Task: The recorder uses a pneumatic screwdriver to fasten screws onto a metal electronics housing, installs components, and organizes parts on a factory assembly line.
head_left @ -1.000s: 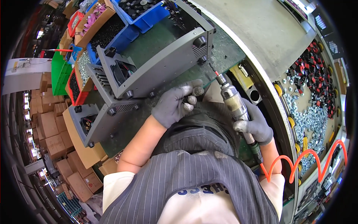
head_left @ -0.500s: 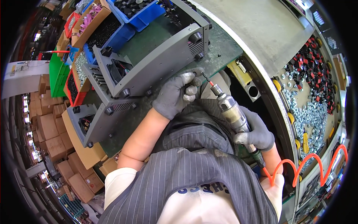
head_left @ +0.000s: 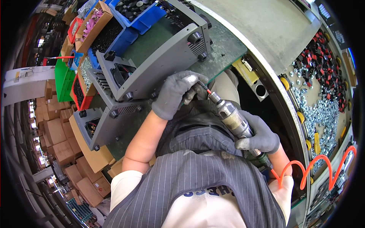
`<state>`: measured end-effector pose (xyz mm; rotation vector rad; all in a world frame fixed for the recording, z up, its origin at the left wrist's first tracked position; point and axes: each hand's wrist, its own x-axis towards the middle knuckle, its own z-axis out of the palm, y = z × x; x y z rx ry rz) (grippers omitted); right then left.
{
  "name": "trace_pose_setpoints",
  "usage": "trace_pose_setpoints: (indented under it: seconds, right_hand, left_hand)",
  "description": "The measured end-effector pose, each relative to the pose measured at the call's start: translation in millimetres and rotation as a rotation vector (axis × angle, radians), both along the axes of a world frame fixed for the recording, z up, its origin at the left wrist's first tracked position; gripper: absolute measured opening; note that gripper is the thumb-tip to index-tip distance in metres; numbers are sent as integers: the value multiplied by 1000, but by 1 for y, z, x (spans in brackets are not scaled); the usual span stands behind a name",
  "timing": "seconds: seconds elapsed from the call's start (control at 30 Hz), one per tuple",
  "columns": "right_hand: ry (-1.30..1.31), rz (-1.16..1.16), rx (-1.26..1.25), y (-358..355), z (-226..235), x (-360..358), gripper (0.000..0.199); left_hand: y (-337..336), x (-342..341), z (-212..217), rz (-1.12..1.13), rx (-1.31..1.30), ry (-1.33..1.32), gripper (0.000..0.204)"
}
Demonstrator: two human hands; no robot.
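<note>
My right hand, in a grey glove, is wrapped round the body of a pneumatic screwdriver, held at a slant with its bit toward the upper left. The red-marked bit reaches the fingertips of my gloved left hand. Those fingers are curled together at the bit's end; whatever small thing they pinch is hidden. Just beyond the left hand stands a grey metal housing with black round feet and a fan inside. A second grey housing is beside it, nearer the left.
Blue bins of black parts, a red bin and a green bin line the bench's far left. Loose screws and nuts cover a surface at right. An orange coiled hose trails right from the screwdriver. Cardboard boxes are stacked at left.
The screwdriver has shifted slightly left and down, and its bit now meets my left fingertips. My left fingers have turned and closed in round the bit's end.
</note>
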<state>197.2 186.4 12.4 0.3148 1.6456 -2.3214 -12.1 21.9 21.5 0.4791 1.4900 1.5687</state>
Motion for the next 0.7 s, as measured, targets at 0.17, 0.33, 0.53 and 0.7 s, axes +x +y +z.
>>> trace_pose_setpoints:
  seconds: [0.17,0.33,0.53,0.7]
  right_hand:
    - [30,-29,-37,-2,-4,4,78]
    - [36,-1,20,0,-5,2,78]
    - [124,-15,97,6,-4,-1,77]
    - [3,-144,203,28,6,-18,74]
  left_hand:
    - [-1,-9,6,-118,-86,-20,32]
    - [2,-7,10,-111,-140,77,33]
    - [-6,-12,36,-239,-215,480,34]
    - [1,-13,109,-178,-344,1288,31]
